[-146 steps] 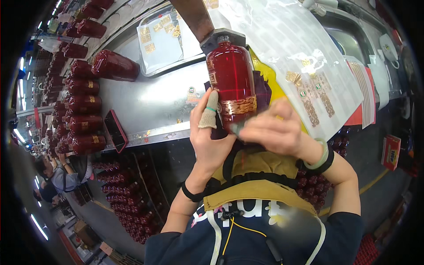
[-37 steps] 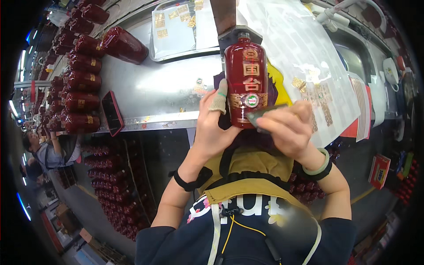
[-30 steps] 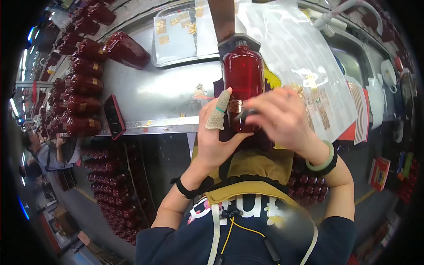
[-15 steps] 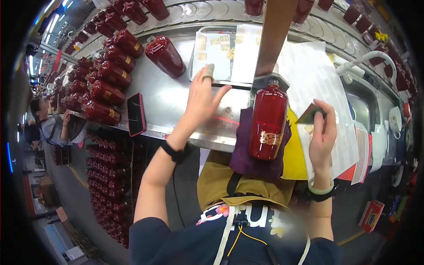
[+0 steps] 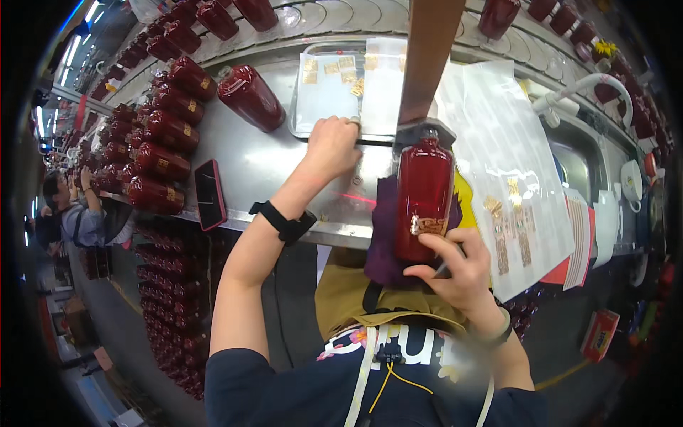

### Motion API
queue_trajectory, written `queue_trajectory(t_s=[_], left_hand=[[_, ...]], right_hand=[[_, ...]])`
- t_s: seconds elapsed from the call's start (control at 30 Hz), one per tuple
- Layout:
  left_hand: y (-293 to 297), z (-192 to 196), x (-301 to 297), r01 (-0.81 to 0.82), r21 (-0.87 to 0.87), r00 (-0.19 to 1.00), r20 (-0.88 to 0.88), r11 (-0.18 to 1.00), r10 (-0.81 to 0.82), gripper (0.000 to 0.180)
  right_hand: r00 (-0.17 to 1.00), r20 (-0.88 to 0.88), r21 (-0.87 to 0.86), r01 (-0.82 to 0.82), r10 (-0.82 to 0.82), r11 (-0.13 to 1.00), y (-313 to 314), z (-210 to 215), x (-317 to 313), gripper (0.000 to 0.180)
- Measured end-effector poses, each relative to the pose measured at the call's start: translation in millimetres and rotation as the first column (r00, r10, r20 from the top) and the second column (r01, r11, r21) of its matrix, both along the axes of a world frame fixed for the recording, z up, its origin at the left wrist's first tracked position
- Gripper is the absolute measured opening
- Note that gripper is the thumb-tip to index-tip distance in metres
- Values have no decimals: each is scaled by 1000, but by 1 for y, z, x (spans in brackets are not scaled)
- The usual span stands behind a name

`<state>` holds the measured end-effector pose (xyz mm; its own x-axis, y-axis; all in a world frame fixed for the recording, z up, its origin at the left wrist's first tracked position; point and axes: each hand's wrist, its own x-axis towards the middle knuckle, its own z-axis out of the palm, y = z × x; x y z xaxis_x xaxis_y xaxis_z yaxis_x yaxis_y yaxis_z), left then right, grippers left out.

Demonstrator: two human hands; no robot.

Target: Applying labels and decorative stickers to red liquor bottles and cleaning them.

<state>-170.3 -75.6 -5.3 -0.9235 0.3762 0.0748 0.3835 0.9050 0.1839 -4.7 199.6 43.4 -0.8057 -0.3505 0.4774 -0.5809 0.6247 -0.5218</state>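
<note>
One red bottle [image 5: 424, 193] stood at frame centre, right hand [image 5: 455, 274] fingers curled around its base; left hand [image 5: 331, 146] fingers curled on the tray [image 5: 320, 99] edge; more red bottles [image 5: 160, 153] crowded upper left

Bottling workshop: rows of red bottles [image 5: 160, 135]

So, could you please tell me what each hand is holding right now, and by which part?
The right hand grips the glossy red glass bottle at its lower body, by the gold label. The left hand rests on the metal tray's near edge; no clear grip.
</note>
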Motion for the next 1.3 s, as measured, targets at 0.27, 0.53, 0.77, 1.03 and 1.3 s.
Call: queue_trajectory(t_s=[0.27, 0.53, 0.77, 1.03, 1.3], left_hand=[[-19, -5, 13, -8, 283, 983, -175, 959, 60, 22], [58, 76, 90, 9, 648, 973, -181, 762, 142, 42], [87, 69, 129, 28, 767, 993, -96, 641, 72, 67], [87, 21, 114, -311, 929, 926, 344, 201, -155, 77], [85, 19, 109, -303, 936, 933, 330, 182, -145, 80]], right_hand=[[977, -174, 128, -104, 126, 986, -11, -29, 5, 47], [993, -112, -102, 17, -28, 995, 7, -53, 17, 42], [957, 278, -347, 180, -82, 920, 11, -17, -1, 33], [834, 551, -574, 346, 38, 742, -3, 1, -54, 44], [754, 642, -600, 383, 138, 702, -9, -18, -67, 63]])
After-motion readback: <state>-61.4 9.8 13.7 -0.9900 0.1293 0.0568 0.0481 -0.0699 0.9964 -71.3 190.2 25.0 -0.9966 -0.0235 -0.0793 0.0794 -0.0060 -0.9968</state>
